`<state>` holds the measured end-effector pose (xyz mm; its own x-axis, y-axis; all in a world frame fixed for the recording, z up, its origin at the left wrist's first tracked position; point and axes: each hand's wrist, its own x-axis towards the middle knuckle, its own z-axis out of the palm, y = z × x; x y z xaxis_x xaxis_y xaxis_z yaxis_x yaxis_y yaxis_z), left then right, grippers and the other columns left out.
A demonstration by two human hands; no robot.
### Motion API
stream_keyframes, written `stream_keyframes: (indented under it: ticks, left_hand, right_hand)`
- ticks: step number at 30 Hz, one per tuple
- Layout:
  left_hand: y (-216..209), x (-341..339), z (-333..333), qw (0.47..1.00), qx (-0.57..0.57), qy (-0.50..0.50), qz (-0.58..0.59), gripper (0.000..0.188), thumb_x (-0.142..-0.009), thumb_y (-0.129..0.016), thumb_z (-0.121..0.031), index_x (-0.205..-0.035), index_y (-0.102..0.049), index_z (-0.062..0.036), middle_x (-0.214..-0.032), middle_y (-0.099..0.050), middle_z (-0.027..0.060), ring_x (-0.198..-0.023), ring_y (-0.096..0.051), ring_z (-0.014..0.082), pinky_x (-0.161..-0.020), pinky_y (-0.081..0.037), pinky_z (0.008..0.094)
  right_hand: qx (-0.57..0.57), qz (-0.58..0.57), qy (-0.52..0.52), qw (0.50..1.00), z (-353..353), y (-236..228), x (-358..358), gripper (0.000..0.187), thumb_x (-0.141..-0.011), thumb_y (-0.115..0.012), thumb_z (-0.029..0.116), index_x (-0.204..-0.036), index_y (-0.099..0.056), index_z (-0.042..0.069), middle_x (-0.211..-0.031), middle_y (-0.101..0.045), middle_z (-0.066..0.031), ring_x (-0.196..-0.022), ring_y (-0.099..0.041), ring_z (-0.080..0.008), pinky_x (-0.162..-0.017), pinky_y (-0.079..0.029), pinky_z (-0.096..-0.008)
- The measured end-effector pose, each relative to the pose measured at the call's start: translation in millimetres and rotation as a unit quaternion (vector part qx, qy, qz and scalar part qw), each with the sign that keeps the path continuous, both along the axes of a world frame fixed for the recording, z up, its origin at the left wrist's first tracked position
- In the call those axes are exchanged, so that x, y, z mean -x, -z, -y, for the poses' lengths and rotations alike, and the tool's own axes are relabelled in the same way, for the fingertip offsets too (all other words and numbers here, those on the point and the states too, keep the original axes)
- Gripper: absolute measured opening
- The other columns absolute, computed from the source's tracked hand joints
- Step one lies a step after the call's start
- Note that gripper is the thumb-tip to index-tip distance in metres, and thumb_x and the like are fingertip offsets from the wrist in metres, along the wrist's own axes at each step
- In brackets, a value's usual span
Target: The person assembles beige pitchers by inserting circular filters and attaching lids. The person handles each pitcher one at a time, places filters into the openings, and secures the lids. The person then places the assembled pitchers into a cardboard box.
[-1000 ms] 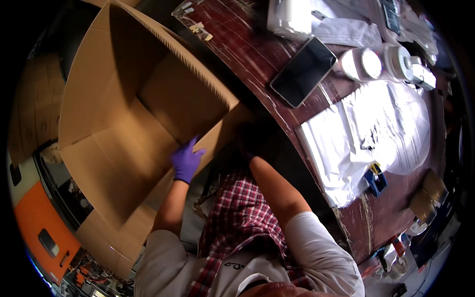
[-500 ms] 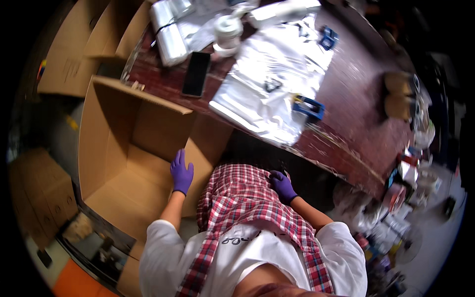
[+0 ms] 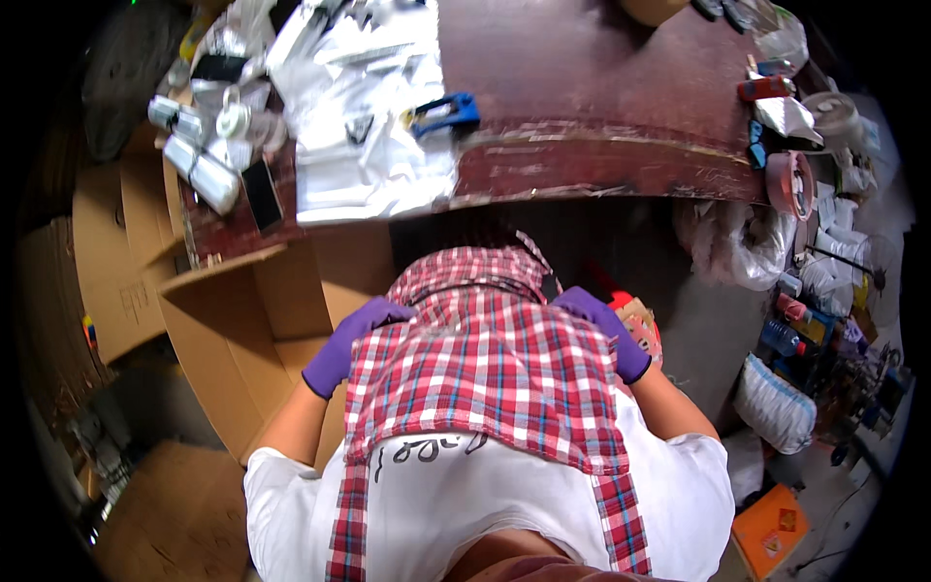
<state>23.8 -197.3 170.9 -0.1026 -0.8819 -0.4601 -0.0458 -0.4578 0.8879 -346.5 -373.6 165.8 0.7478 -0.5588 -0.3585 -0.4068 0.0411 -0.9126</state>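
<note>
A red-and-white checked apron [image 3: 485, 359] covers my lap and front. My left hand [image 3: 351, 341], in a purple glove, is at the apron's left edge, its fingers bunched against the cloth. On the opposite edge my right hand [image 3: 609, 328], gloved alike, has its fingers curled at the cloth; some fingertips are hidden. The fabric stretches between both hands. Beside my left arm stands an open cardboard box [image 3: 218, 339], its inside showing bare cardboard. Ahead of me is the dark red table [image 3: 582, 107].
On the table lie clear plastic bags [image 3: 373, 165], a blue-handled tool [image 3: 446, 113], a phone [image 3: 262, 194] and a pump bottle [image 3: 233, 118]. A pink tape roll [image 3: 790, 184] sits at its right corner. More cardboard boxes [image 3: 116, 262] stand left; a white bundle [image 3: 776, 403] lies right.
My left hand has left the open box and come to the apron's left edge. My right hand is now at its right edge. The view has swung right, shifting the table contents left.
</note>
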Motion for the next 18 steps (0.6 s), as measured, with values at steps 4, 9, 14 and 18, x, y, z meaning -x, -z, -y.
stream_keyframes:
  ticks: [4,9,14,18]
  left_hand:
    - [8,-9,5,0.998,0.005,0.067,0.019,0.040,-0.090,-0.071,-0.012,-0.129,-0.063,-0.0050,-0.119,-0.062,0.0088,-0.113,-0.061,0.0203,-0.101,-0.046,0.0321]
    - [6,-20,9,0.989,-0.115,0.081,-0.053,0.036,-0.096,-0.065,-0.012,-0.130,-0.061,-0.0025,-0.128,-0.063,0.0059,-0.117,-0.057,0.0138,-0.106,-0.043,0.0298]
    - [-33,-27,4,0.987,-0.107,0.069,-0.095,0.034,-0.100,-0.057,-0.010,-0.133,-0.059,-0.0011,-0.128,-0.063,0.0036,-0.115,-0.056,0.0114,-0.105,-0.044,0.0292]
    - [10,-60,-34,0.979,-0.135,0.079,-0.130,0.039,-0.101,-0.054,-0.006,-0.139,-0.056,-0.0017,-0.137,-0.061,0.0093,-0.123,-0.057,0.0159,-0.110,-0.043,0.0311]
  right_hand:
    - [0.065,0.047,-0.075,0.994,10,6,15,0.041,-0.089,-0.070,0.023,-0.127,-0.065,0.007,-0.116,-0.063,-0.0132,-0.110,-0.064,-0.0259,-0.098,-0.048,-0.0359]
    - [-0.188,-0.030,-0.067,0.979,23,2,-3,0.039,-0.095,-0.067,0.025,-0.128,-0.064,0.003,-0.118,-0.067,-0.0087,-0.109,-0.062,-0.0163,-0.099,-0.048,-0.0330]
    - [-0.222,0.010,-0.067,0.973,13,21,-10,0.039,-0.098,-0.064,0.016,-0.134,-0.062,0.002,-0.122,-0.067,-0.0054,-0.110,-0.060,-0.0138,-0.100,-0.047,-0.0291]
    - [-0.229,0.016,-0.100,0.968,2,15,-43,0.035,-0.099,-0.065,0.024,-0.126,-0.064,0.002,-0.114,-0.067,-0.0015,-0.105,-0.059,-0.0096,-0.096,-0.047,-0.0285]
